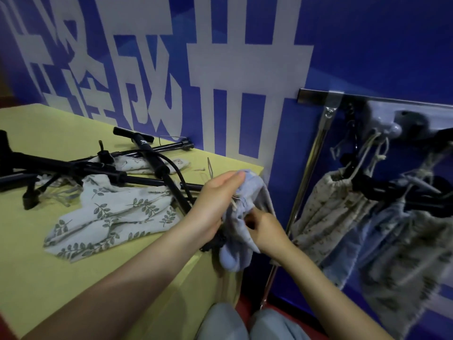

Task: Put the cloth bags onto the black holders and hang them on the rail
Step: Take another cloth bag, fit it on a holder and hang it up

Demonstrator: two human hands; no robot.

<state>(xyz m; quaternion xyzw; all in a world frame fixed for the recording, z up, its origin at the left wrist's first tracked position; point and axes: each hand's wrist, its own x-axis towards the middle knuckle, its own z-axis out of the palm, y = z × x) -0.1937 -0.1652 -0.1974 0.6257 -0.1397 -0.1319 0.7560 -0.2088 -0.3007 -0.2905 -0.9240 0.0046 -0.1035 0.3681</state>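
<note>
I hold a pale blue cloth bag [241,251] over the right edge of the yellow table [73,278]. My left hand [215,200] grips its top, and my right hand [263,231] pinches the gathered opening. A black holder [215,241] peeks out under the bag below my left wrist. A leaf-print bag [115,217] and a small patterned bag [147,164] lie on the table among black holders [157,165]. On the right, several bags [338,212] hang on black holders [392,190] from the rail [416,133].
A chrome upright pole [306,177] stands between the table and the hanging bags. A blue wall with large white characters [245,69] runs behind everything. My knees in light trousers [245,325] are below the table's corner.
</note>
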